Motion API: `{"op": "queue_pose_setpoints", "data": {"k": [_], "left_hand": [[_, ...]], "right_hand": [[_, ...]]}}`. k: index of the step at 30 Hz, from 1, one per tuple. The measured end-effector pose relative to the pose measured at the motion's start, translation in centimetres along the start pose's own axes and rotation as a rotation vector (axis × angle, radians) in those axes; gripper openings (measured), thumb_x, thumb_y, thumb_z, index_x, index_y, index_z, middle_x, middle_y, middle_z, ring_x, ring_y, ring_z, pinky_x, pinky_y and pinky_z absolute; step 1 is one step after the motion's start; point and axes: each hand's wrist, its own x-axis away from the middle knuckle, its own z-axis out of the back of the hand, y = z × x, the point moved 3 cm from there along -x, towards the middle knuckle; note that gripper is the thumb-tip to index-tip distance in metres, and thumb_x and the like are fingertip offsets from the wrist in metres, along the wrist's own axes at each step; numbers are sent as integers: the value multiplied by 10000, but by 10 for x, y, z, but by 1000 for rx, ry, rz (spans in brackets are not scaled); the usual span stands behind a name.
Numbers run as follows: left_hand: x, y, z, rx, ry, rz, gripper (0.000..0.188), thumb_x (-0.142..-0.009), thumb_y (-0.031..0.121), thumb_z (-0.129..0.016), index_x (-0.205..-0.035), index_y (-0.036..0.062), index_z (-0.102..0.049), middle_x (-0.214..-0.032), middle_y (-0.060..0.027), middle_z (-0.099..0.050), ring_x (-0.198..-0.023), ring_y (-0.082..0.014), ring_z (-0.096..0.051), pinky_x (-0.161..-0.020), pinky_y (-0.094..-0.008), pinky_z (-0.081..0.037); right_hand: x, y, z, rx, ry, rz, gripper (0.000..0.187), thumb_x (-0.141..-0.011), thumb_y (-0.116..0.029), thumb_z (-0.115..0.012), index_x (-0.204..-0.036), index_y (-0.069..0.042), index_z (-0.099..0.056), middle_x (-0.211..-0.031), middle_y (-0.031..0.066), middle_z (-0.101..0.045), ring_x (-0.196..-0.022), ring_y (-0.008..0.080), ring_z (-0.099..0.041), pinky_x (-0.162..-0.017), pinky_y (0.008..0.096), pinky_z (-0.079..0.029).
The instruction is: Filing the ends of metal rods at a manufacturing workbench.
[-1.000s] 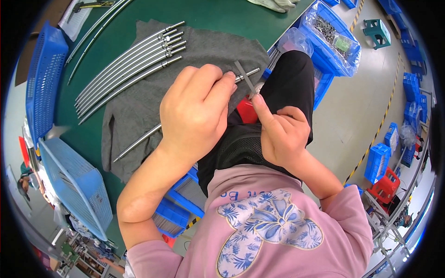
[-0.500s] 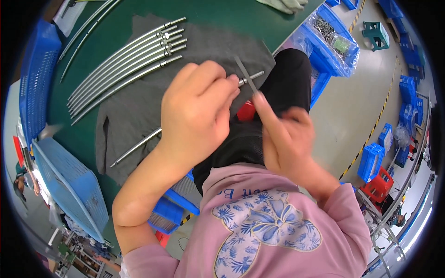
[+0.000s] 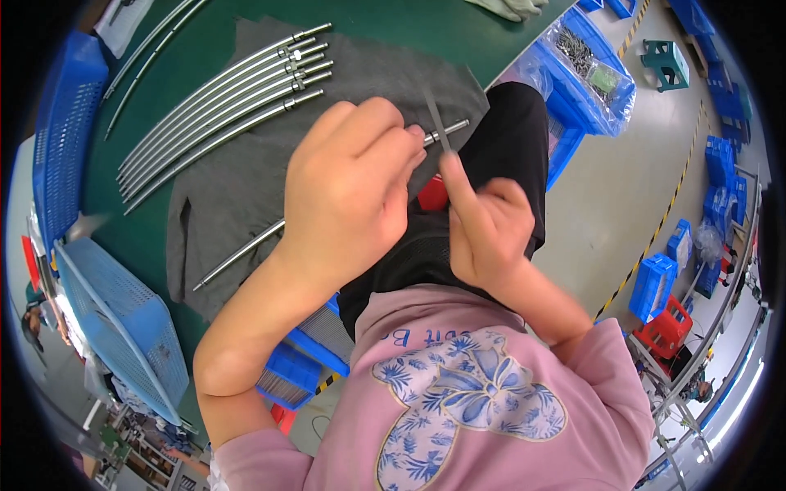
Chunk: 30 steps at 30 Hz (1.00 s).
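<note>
Grips a slim metal rod (image 3: 240, 254) in the closed left hand (image 3: 348, 176), with fingertips pinched just behind the collared end. Runs aslant from a pointed tip over the grey cloth (image 3: 385, 78) on the green bench (image 3: 417, 24), beneath the left hand, to an end beside the black trouser leg (image 3: 512, 147).

Holds a thin flat metal strip (image 3: 439, 121) in the curled right hand (image 3: 491, 229), with forefinger stretched toward its near end; cannot tell the thumb's placing. Crosses the rod near its collar; cannot confirm contact, owing to blur.

Assessed as follows: rod probably stiff, fairly light, smooth, apt to roll or slip, likelier to scratch than to break. Best pinched close behind the collar, with support along the trailing length. Strip likely rigid and light; best held by the near end.

Noted also: row of similar rods (image 3: 223, 114) on the cloth.
</note>
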Motion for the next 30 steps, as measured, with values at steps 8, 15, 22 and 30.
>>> {"op": "queue_pose_setpoints", "data": {"k": [8, 15, 22, 30], "left_hand": [[-2, -1, 0, -1, 24, -17, 155, -685, -78, -714, -759, 3, -605, -744, -75, -564, -627, -240, -526, -547, -325, -419], [-3, 0, 1, -10, 26, -25, 146, -685, -68, -712, -755, 1, -604, -742, -79, -566, -626, -246, -528, -545, -331, -420], [-1, 1, 0, 4, 12, -12, 150, -681, -63, -716, -768, 2, -614, -749, -80, -571, -618, -250, -524, -543, -333, -415], [-1, 0, -1, -4, -12, -18, 167, -641, -44, -683, -775, 18, -607, -762, -70, -530, -659, -266, -505, -571, -360, -429]], "right_hand": [[22, 12, -26, -44, 143, 52, 586, -554, 12, -584, -1132, 23, -678, -522, -4, -434, -436, 151, -436, -561, 283, -424], [10, 22, -36, -78, 174, 114, 552, -599, 30, -603, -1148, 32, -659, -562, 1, -465, -477, 170, -469, -599, 297, -437], [6, 20, -29, -110, 144, 95, 551, -608, 28, -602, -1157, 42, -653, -556, 0, -472, -468, 157, -481, -611, 287, -454], [20, 21, -33, -76, 167, 110, 559, -564, 19, -597, -1117, 32, -676, -538, 6, -468, -458, 160, -477, -556, 288, -449]]}}
